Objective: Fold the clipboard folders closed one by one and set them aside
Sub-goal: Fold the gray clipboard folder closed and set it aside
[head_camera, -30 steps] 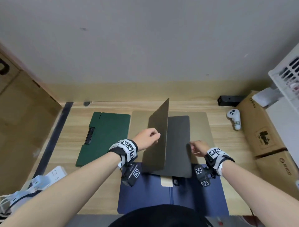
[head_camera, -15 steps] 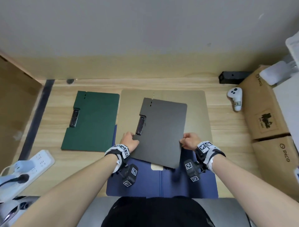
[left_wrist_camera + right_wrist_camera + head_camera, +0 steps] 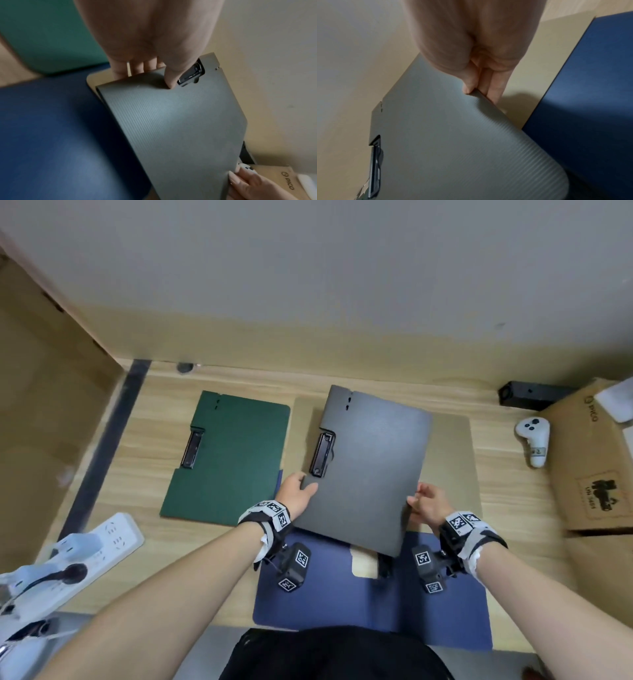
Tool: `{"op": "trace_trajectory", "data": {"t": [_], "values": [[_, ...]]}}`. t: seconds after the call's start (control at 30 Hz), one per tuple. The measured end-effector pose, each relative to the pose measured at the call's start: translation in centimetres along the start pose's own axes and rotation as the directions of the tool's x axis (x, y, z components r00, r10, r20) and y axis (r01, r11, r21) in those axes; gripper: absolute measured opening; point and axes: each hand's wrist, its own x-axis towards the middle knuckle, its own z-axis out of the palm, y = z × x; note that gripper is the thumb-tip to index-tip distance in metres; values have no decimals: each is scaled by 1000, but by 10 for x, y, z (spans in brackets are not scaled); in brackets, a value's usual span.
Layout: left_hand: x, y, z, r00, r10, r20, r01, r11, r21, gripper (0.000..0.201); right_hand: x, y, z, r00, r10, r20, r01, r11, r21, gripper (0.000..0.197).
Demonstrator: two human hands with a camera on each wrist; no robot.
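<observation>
Fingers (image 3: 120, 69) of the left hand (image 3: 294, 491) tucked under the left edge of the gray folder (image 3: 370, 474), thumb pressed on top just beside the black clip (image 3: 321, 453). Fingers (image 3: 494, 88) of the right hand (image 3: 428, 503) under the right edge of the same folder, thumb on top, pinching it. Gray folder folded shut, gripped on both sides, tilted a bit, near corner sticking out over the blue folder (image 3: 342, 597). Blue folder lying open and flat on the worktop (image 3: 154, 446), right below both wrists. Tan folder (image 3: 448, 460) flat under the gray one, showing past the right fingers and behind the far edge. Green folder (image 3: 233, 457) shut and flat, off to the left of the left fingers, apart from the gray one, with its own black clip on its left side. White power strip (image 3: 102, 542) near the left arm, at the worktop edge. White controller (image 3: 533, 440) well to the right of the right fingers, next to a brown cardboard box (image 3: 589, 474). Small black box (image 3: 531, 395) far back on the right, by the wall.
</observation>
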Motion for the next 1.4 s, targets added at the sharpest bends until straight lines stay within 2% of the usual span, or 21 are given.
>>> {"op": "trace_trajectory", "data": {"t": [0.13, 0.2, 0.33, 0.37, 0.4, 0.47, 0.67, 0.8, 0.87, 1.0, 1.13, 1.27, 1.4], "values": [[5, -12, -61, 995, 74, -63, -71, 996, 47, 13, 1, -26, 55, 998, -42, -47, 40, 998, -48, 25], [8, -29, -95, 994, 72, -80, -66, 995, 75, 18, 0, -36, 87, 997, -77, -12, 76, 994, -79, 22], [4, -60, -155, 986, 27, -165, -10, 995, 103, 17, 2, -51, 149, 988, -120, 95, 132, 983, -128, 29], [3, -69, -167, 982, 4, -188, 18, 993, 116, 21, 3, -53, 163, 987, -116, 112, 131, 981, -144, 30], [-1, -75, -178, 977, -18, -212, 46, 990, 130, 32, 3, -56, 177, 986, -106, 127, 127, 978, -166, 29], [-3, -88, -197, 966, -46, -254, 85, 986, 145, 50, 5, -59, 203, 984, -96, 149, 127, 969, -211, 27], [3, -115, -227, 945, -120, -305, 170, 975, 144, 51, 1, -68, 255, 983, -84, 162, 135, 934, -331, 32], [10, -122, -235, 939, -110, -325, 166, 974, 151, 49, 1, -67, 268, 983, -74, 168, 131, 922, -365, 55], [12, -123, -236, 937, -72, -342, 140, 974, 178, 44, 0, -67, 269, 985, -89, 147, 141, 906, -400, 58], [13, -123, -236, 927, -12, -374, 94, 975, 203, 28, -2, -71, 269, 985, -130, 113, 170, 834, -525, 50], [14, -122, -235, 922, -12, -387, 95, 976, 198, 26, -8, -75, 265, 979, -149, 141, 203, 789, -580, 41], [14, -118, -233, 922, -10, -388, 104, 969, 222, 31, -15, -78, 250, 973, -148, 176, 223, 800, -557, 37], [12, -104, -223, 914, 45, -403, 64, 966, 252, 46, -21, -76, 220, 963, -169, 211, 261, 784, -563, 30]]}}
